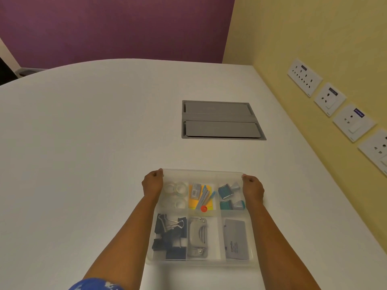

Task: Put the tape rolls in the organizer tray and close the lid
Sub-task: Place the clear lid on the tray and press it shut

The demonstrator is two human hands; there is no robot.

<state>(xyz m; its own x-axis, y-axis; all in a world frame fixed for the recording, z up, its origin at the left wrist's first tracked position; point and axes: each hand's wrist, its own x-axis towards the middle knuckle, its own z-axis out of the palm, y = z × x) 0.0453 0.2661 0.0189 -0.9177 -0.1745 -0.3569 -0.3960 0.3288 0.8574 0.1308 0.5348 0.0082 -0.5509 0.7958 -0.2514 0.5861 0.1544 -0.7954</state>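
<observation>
The left hand and right hand each grasped a far corner of a clear plastic lid, fingers curled over its far edge. The left hand was at the far left corner, the right hand at the far right. Both forearms reached forward along the sides of the box, and a blue patterned sleeve showed at the near edge.

The lid lay over the tray, and the contents showed hazily through it. Whether it was fully snapped down could not be told.

The tray had six compartments in two rows. The clear tape rolls sat in the far left compartment, just beside the left hand. The far middle one held yellow notes, small packets and a red pin. The far right one held teal and grey items. In the near row were black binder clips on the left, a grey punch in the middle and a grey case on the right.

The tray rested on a white surface. Farther away, a grey hatch was set into it. On the right, a yellow wall carried white sockets. A purple wall stood at the far side.
</observation>
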